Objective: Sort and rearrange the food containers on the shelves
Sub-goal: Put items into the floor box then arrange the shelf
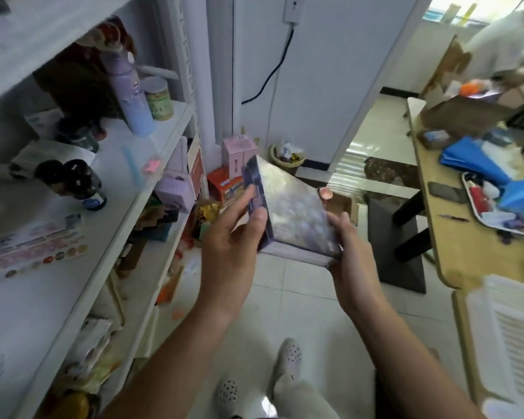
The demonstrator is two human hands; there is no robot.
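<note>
The person holds a shiny purple and silver box (pixel 297 207) in the air with both hands. The left hand (pixel 236 237) grips its left side, with the thumb on the near face and the fingers curled behind. The right hand (pixel 353 252) holds the lower right corner, also with the fingers curled round it. The box is tilted and lies on no shelf yet; it hangs over the tiled floor (pixel 285 297), between the white shelves (pixel 109 207) on the left and the tabletop (pixel 454 246) on the right. The surface of the box seems glossy, so it could slip if one hand lets go before the other has a firm hold, and it would then fall on the floor. The middle shelf is already crowded: a tall lavender bottle (pixel 130 95) stands beside a green can (pixel 160 99), and dark jars (pixel 73 179) stand nearer the person. If the box is pushed in carelessly, a corner may hit the bottle, which looks easy to tip because it is tall and narrow. The picture is blurred, so the print on the box cannot be read.
</note>
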